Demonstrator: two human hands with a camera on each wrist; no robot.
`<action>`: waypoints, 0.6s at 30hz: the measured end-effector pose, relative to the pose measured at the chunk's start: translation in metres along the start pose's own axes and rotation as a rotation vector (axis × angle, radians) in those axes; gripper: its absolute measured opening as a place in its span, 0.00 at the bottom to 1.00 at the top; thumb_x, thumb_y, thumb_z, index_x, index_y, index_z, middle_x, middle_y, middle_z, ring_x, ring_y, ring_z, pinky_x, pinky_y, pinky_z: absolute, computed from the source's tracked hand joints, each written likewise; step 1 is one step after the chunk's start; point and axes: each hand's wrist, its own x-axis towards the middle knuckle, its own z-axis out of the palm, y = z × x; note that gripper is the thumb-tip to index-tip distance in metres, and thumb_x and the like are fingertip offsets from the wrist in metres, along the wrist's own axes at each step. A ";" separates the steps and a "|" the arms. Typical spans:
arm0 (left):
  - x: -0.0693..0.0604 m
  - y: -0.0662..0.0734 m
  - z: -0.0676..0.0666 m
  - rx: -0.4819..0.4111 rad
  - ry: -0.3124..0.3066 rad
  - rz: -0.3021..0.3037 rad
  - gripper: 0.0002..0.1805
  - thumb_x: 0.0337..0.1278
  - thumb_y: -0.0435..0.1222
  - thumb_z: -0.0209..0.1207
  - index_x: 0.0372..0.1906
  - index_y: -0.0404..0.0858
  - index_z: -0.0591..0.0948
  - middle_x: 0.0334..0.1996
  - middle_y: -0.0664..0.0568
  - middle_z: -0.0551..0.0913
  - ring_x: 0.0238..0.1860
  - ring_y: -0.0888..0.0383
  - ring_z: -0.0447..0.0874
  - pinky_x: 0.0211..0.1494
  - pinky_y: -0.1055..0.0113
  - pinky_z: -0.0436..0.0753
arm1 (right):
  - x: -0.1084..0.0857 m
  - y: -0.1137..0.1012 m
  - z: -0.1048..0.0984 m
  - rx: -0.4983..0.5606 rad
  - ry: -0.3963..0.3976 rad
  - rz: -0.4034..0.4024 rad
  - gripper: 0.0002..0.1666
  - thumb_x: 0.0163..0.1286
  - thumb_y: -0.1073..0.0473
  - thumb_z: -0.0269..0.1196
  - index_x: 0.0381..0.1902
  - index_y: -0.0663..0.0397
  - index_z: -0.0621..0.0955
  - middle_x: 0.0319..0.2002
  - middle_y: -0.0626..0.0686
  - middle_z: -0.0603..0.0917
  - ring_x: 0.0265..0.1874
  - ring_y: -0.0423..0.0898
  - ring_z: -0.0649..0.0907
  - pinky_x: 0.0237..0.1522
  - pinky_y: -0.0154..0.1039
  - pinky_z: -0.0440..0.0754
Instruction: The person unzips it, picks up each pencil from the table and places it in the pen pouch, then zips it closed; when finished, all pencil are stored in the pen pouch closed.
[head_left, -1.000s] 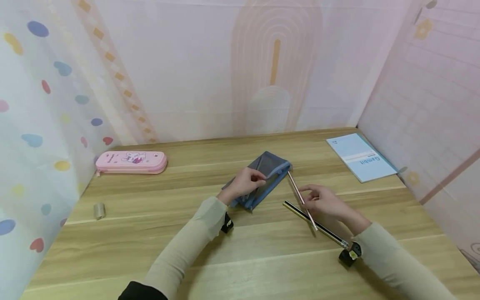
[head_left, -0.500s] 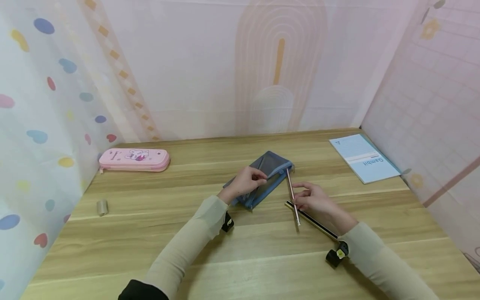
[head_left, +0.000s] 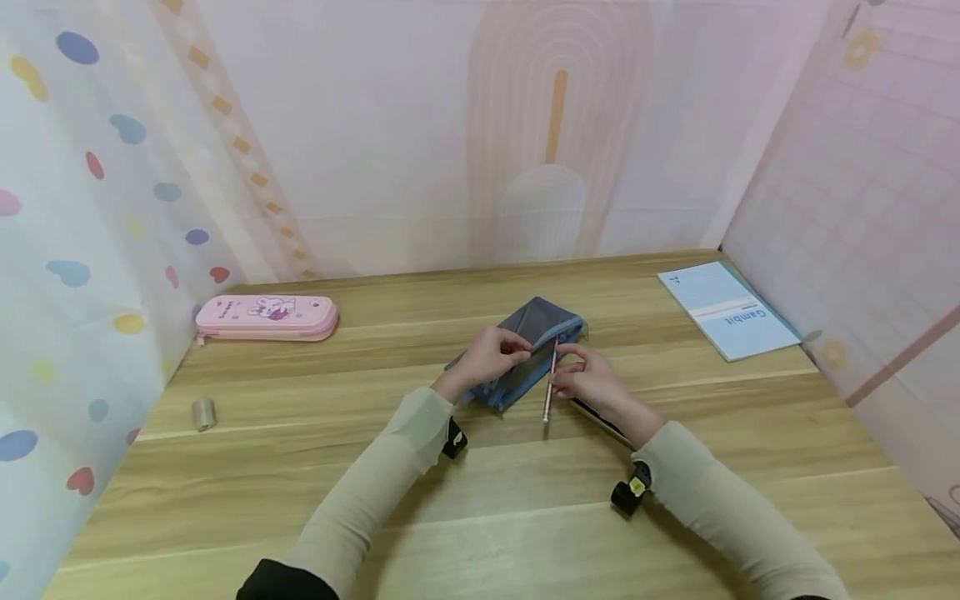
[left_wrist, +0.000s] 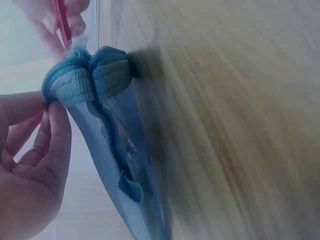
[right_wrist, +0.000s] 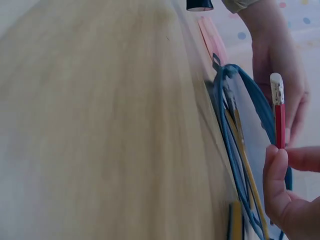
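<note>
A blue mesh zip pouch (head_left: 536,317) lies on the table, its zipped mouth parted. My left hand (head_left: 487,360) pinches the upper edge of that mouth; in the left wrist view the thumb and fingers (left_wrist: 59,135) hold the blue rim. My right hand (head_left: 596,385) pinches a red pencil (head_left: 548,402), its far end at the pouch mouth and its white eraser end toward me. The right wrist view shows slender yellow and dark items (right_wrist: 243,155) inside the pouch (right_wrist: 255,92). A black-and-gold pencil (head_left: 606,423) lies partly beneath my right hand.
A pink pencil case (head_left: 267,318) sits at the back left, with a small greyish cylinder (head_left: 203,414) nearer me. A light blue booklet (head_left: 729,310) lies at the back right. Patterned curtains stand behind and beside the table.
My right hand has moved left with the red pencil, bringing its far end from the pouch's right corner to its mouth. The left hand has kept its hold on the rim.
</note>
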 end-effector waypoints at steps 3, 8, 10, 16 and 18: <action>-0.001 0.000 0.000 0.004 0.003 -0.007 0.11 0.54 0.37 0.57 0.40 0.37 0.83 0.30 0.50 0.82 0.26 0.62 0.73 0.27 0.74 0.73 | 0.003 0.001 0.008 0.042 0.044 0.000 0.35 0.59 0.73 0.54 0.63 0.64 0.57 0.35 0.63 0.79 0.22 0.38 0.80 0.28 0.31 0.79; -0.002 0.000 0.000 0.000 -0.003 -0.012 0.11 0.54 0.36 0.57 0.40 0.36 0.83 0.30 0.49 0.82 0.26 0.61 0.73 0.27 0.74 0.72 | 0.007 0.009 0.019 0.096 0.105 -0.007 0.35 0.57 0.77 0.54 0.62 0.65 0.58 0.29 0.57 0.79 0.22 0.38 0.79 0.28 0.30 0.80; -0.002 -0.001 0.001 -0.002 -0.003 -0.012 0.11 0.54 0.36 0.57 0.40 0.36 0.83 0.30 0.49 0.82 0.26 0.61 0.73 0.27 0.74 0.72 | 0.009 0.010 0.022 0.100 0.128 -0.004 0.35 0.57 0.77 0.54 0.62 0.64 0.58 0.30 0.58 0.79 0.22 0.37 0.79 0.28 0.30 0.80; 0.000 0.000 0.000 0.005 0.010 -0.011 0.10 0.53 0.36 0.57 0.39 0.36 0.83 0.31 0.49 0.82 0.27 0.61 0.73 0.28 0.74 0.73 | 0.015 0.005 0.027 0.124 0.186 0.015 0.34 0.57 0.75 0.55 0.61 0.63 0.59 0.30 0.58 0.78 0.20 0.37 0.79 0.28 0.29 0.79; -0.001 0.000 0.000 0.012 0.013 -0.008 0.10 0.53 0.36 0.58 0.39 0.37 0.83 0.30 0.49 0.82 0.27 0.61 0.73 0.29 0.74 0.73 | 0.017 0.005 0.029 0.144 0.209 0.023 0.33 0.58 0.75 0.55 0.61 0.62 0.59 0.28 0.56 0.77 0.19 0.38 0.79 0.28 0.29 0.79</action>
